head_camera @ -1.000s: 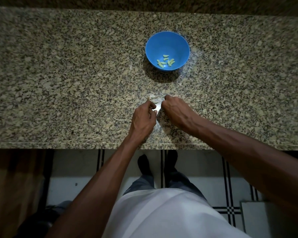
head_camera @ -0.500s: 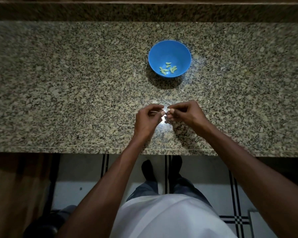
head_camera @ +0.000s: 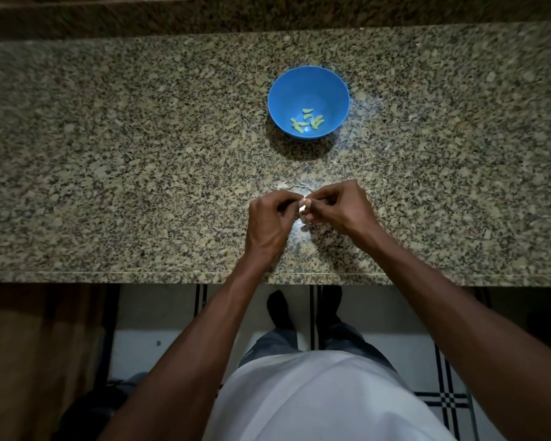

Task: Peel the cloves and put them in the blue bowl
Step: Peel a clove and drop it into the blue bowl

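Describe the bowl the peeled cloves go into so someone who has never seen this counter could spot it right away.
Start from the speckled granite counter that spans the view. Just beyond the left hand and right hand, slightly right of centre, sits the blue bowl. It is the only vessel there, round and bright blue, with a few pale green peeled cloves lying in its bottom.

Both hands point(head_camera: 304, 208) pinching one clove point(head_camera: 303, 203)

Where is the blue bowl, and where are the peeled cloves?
blue bowl point(head_camera: 283, 90): head view, bare inner wall at upper left.
peeled cloves point(head_camera: 306, 121): head view, middle of the pile inside the bowl.
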